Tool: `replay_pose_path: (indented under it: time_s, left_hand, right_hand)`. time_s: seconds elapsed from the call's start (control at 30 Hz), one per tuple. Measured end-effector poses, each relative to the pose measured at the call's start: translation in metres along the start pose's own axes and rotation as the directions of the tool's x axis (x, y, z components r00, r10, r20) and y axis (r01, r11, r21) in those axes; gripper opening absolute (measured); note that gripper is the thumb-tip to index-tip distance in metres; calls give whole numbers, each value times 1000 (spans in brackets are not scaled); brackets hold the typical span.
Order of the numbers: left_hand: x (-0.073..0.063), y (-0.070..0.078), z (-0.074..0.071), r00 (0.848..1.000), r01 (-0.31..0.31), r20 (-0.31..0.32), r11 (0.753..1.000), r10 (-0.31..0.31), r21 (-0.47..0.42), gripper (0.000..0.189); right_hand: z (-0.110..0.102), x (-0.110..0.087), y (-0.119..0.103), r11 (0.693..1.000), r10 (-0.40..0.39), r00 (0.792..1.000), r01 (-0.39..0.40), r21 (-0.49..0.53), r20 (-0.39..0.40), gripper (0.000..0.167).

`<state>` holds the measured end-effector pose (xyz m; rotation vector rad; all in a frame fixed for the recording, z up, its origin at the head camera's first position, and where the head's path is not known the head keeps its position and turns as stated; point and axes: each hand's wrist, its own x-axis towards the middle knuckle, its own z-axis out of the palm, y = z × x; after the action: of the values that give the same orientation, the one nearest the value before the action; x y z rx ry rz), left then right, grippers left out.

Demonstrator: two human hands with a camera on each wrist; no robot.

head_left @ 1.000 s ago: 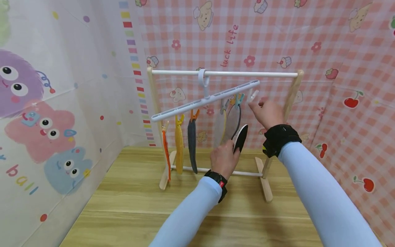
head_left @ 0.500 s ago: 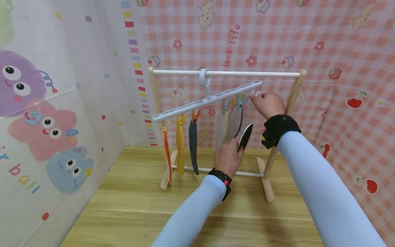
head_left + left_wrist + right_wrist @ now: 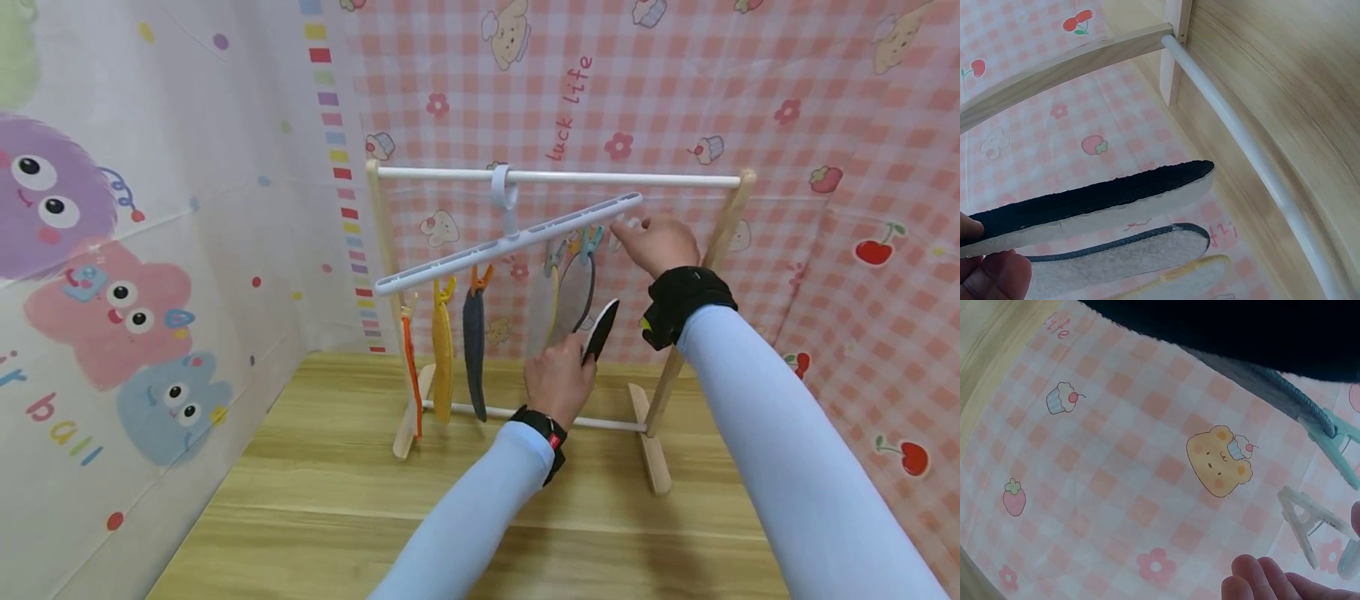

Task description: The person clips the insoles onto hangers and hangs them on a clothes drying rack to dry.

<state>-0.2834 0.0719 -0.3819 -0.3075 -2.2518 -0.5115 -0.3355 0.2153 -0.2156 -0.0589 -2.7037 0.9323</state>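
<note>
In the head view my left hand [image 3: 558, 379] pinches a black-and-white shoe insole [image 3: 600, 329] by its lower part. The left wrist view shows the insole [image 3: 1104, 200] black on one face, white on the other, between thumb and fingers. My right hand [image 3: 660, 244] pinches a white clothespin [image 3: 1313, 525] under the raised right end of a pale blue hanger [image 3: 510, 244]. In the right wrist view the upper edge of the black insole [image 3: 1235, 331] stands apart from this clothespin. A grey insole with a dark edge [image 3: 573, 296] hangs from a teal clothespin [image 3: 590, 243] alongside.
The hanger tilts, left end low, on the white top rod [image 3: 622, 178] of a wooden rack [image 3: 726, 233]. Orange [image 3: 412, 375], yellow [image 3: 442, 358] and dark grey [image 3: 474, 350] insoles hang at left. A yellow-edged insole [image 3: 543, 304] hangs right of centre. A lower rod [image 3: 611, 424] crosses near the wooden table [image 3: 375, 533].
My left hand has shifted slightly right with the black-and-white insole. My right hand has turned a little and still holds the white clothespin. The head view has drifted slightly.
</note>
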Motion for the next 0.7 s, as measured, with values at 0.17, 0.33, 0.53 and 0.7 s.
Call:
replay_pose_path:
  time_s: [0.17,0.33,0.53,0.7]
  left_hand:
    - [0,0,0,1000,-4,-5,1000,3,-4,17]
    - [0,1,2,1000,-10,0,1000,10,-5,16]
    - [2,1,2,1000,-14,-12,1000,14,-6,16]
    - [1,0,1,1000,-17,-19,1000,17,5,18]
  right_hand:
    - [0,4,1,1000,-14,1000,13,-16,-24,82]
    - [2,8,3,1000,-3,1000,2,-23,-20,81]
    - [4,11,3,1000,20,1000,-20,9,5,81]
    - [5,12,1,1000,23,1000,-23,4,5,80]
